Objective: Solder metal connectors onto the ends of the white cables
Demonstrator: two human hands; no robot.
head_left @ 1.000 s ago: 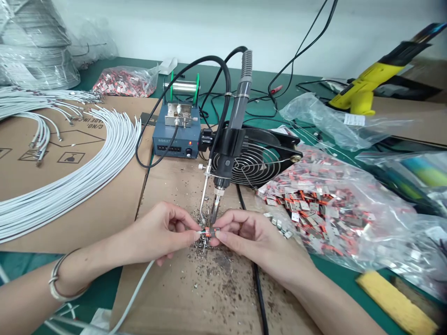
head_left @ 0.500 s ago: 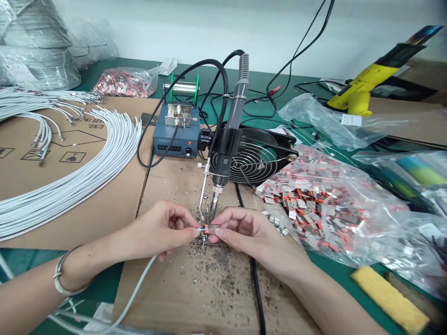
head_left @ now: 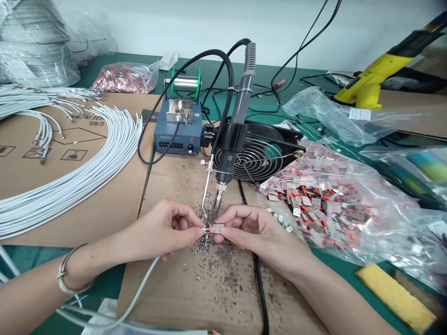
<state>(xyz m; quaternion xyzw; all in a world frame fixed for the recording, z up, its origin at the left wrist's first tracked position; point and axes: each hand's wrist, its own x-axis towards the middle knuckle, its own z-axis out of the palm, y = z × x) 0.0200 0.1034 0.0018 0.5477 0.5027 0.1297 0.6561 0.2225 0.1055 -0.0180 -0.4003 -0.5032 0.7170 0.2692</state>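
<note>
My left hand (head_left: 167,228) pinches the end of a white cable (head_left: 141,286) between thumb and forefinger; small coloured wires stick out of that end. The rest of the cable hangs down toward the lower left. Between the thumb and fingertips of my right hand (head_left: 253,230) is a small metal connector (head_left: 219,228) with an orange part. Wires and connector meet just below the tip of a soldering iron (head_left: 228,153), which is clamped in a stand. Whether the tip touches them I cannot tell. A thin solder feed tube (head_left: 206,193) points down beside the tip.
Behind stands a blue solder feeder (head_left: 178,132) with a solder spool (head_left: 185,83). A black fan (head_left: 258,160) lies behind the iron. On the right are a bag of connectors (head_left: 314,200), a yellow sponge (head_left: 394,293) and a yellow heat gun (head_left: 373,77). White cables (head_left: 94,172) lie left.
The whole view has shifted slightly. Both hands, with cable and connector, sit a little further right relative to the iron tip, and more of the connector's face shows. Both grips stay closed.
</note>
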